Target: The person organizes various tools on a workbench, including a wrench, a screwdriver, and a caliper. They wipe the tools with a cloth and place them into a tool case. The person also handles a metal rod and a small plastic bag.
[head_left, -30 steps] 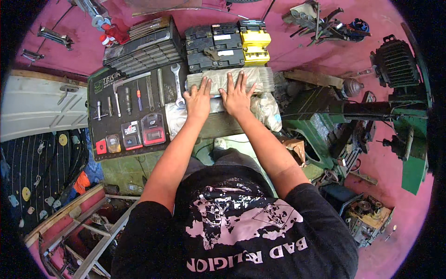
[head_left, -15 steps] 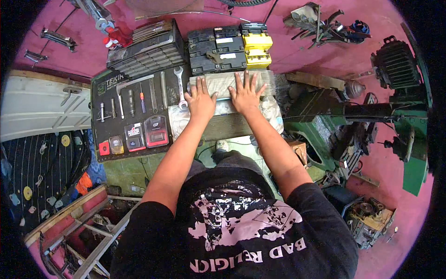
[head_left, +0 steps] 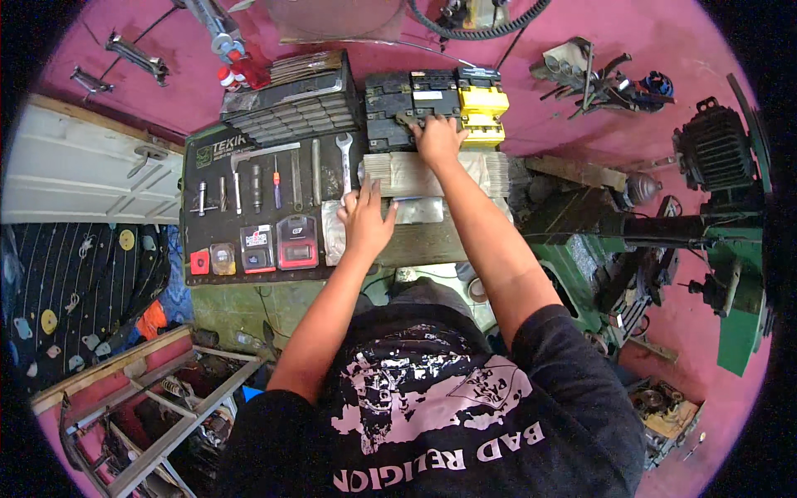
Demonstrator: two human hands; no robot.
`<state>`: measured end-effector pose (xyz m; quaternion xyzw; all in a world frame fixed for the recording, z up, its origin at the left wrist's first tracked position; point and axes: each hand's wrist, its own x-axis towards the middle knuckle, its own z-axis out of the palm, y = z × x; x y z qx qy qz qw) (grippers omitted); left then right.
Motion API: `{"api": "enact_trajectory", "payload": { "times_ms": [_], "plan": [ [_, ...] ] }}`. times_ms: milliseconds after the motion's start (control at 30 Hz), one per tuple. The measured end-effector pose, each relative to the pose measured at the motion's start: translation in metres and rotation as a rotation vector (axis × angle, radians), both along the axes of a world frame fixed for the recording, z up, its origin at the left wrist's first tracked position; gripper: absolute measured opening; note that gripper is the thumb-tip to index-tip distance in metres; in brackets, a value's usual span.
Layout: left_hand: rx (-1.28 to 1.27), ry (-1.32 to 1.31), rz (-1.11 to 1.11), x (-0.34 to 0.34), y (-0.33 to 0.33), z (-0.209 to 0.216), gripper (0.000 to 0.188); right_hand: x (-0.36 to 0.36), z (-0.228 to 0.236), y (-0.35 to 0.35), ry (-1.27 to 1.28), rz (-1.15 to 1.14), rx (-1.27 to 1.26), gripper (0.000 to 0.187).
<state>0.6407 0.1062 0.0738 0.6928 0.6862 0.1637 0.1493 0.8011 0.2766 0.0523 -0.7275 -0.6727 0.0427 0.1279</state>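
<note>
My right hand reaches over the front of the stacked black batteries, its fingers slightly bent and apart. Close to its fingertips, a small brownish piece lies on the batteries; I see no grip on it. My left hand is open beside the lower end of a combination wrench, over the edge of some crinkled pale plastic. In front of the batteries lies a pale pleated bundle, partly behind my right forearm. A pale flat sheet shows between my arms.
Drill bits, a screwdriver and other slim tools lie in a row on the dark mat. Small red and black packages line its near edge. A slotted black organizer stands behind; a green machine is at right.
My right hand has moved forward from the pleated bundle to the batteries. My left hand has left the bundle and come back toward the wrench's lower end. The view has shifted a little.
</note>
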Motion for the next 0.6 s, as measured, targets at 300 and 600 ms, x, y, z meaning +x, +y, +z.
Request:
{"api": "enact_trajectory", "payload": {
  "times_ms": [300,600],
  "plan": [
    [-0.167,-0.576,0.205,-0.112,-0.068,0.012,0.055,-0.068,0.030,-0.134,0.553,0.475,0.047,0.014],
    [-0.420,-1.033,0.142,-0.201,-0.114,0.014,0.019,-0.150,0.030,-0.209,0.979,0.604,-0.742,0.016]
  ]
}}
